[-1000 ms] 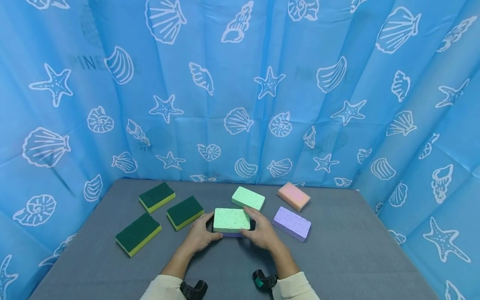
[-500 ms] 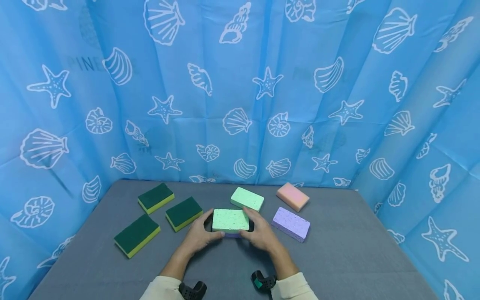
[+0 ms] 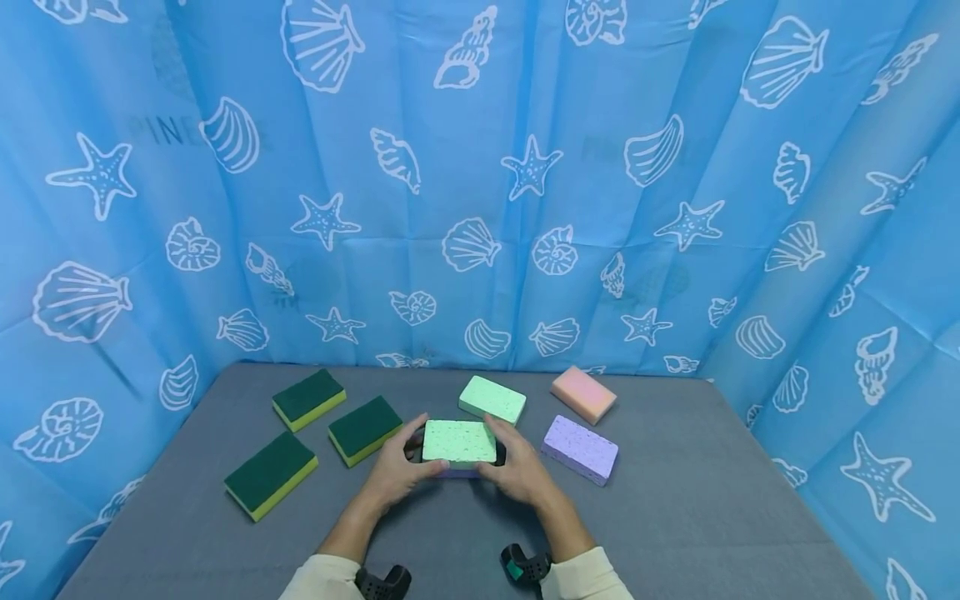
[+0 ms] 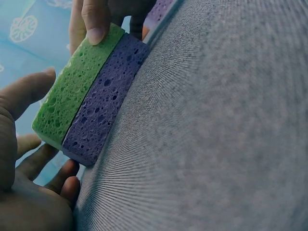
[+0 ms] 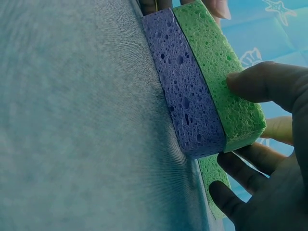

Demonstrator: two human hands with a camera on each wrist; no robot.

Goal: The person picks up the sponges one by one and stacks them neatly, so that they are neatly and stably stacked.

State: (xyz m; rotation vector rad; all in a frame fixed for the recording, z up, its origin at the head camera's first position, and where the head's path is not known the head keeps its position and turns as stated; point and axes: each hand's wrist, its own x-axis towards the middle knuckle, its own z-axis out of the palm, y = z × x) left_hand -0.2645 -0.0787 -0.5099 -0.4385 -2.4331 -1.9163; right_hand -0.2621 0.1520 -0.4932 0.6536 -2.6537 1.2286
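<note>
A light green sponge (image 3: pixel 459 440) lies stacked on a purple sponge (image 3: pixel 459 472) on the grey table (image 3: pixel 675 517). My left hand (image 3: pixel 422 448) curls round the stack's left end, thumb on the near edge and a finger at the far corner. My right hand (image 3: pixel 495 450) holds the right end. In the right wrist view its thumb (image 5: pixel 255 82) presses the green sponge (image 5: pixel 216 62) above the purple one (image 5: pixel 185 91), and its fingers (image 5: pixel 236 168) wrap the end. The left wrist view shows the green sponge (image 4: pixel 72 89) on the purple sponge (image 4: pixel 103 103), with the left thumb (image 4: pixel 26 91) beside them.
Three dark green and yellow scrub sponges (image 3: pixel 308 398) (image 3: pixel 364 428) (image 3: pixel 271 473) lie to the left. Behind and to the right are another light green sponge (image 3: pixel 492 399), a pink-orange sponge (image 3: pixel 584 393) and a purple sponge (image 3: pixel 580 448). A blue shell-print curtain (image 3: pixel 525 208) encloses the table.
Both hands stay on the ends of the sponge stack. The left fingers have reached slightly further along its far left corner. Nothing else has moved.
</note>
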